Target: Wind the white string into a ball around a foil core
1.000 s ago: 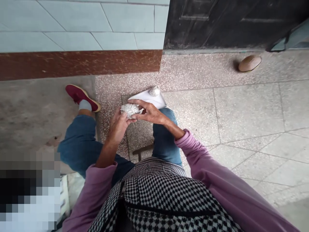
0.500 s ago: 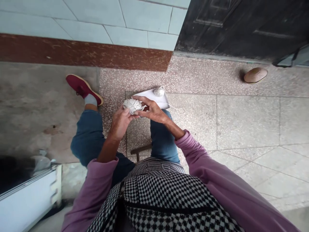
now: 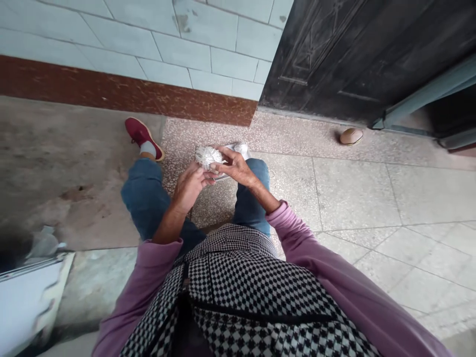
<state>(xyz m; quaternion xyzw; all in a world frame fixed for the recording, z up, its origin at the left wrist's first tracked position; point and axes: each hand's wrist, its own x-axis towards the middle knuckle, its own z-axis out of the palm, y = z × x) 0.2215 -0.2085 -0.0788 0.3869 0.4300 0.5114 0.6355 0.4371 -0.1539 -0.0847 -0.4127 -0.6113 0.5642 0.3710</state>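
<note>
A ball of white yarn (image 3: 208,155) sits between my two hands, above the floor in front of me. My right hand (image 3: 238,168) grips it from the right, fingers along the top and thumb at the lower side. My left hand (image 3: 189,184) is closed at the ball's lower left edge, its fingertips partly hidden beneath it. Behind the hands lies a shallow white box (image 3: 227,147), mostly covered by them. A second, smaller white ball (image 3: 241,148) rests at its right end. A thin loop of yarn (image 3: 272,173) lies on the floor beside my right knee.
A tiled wall (image 3: 201,29) with a brown base stands ahead, and a dark door (image 3: 316,59) is at upper right. Near the door a rounded tan object (image 3: 351,136) lies on the floor. A white panel-like object (image 3: 29,297) is at lower left.
The view has shifted and tilted. The yarn ball is turned in my hands, and my left fingers sit lower on it. The hands now cover more of the box.
</note>
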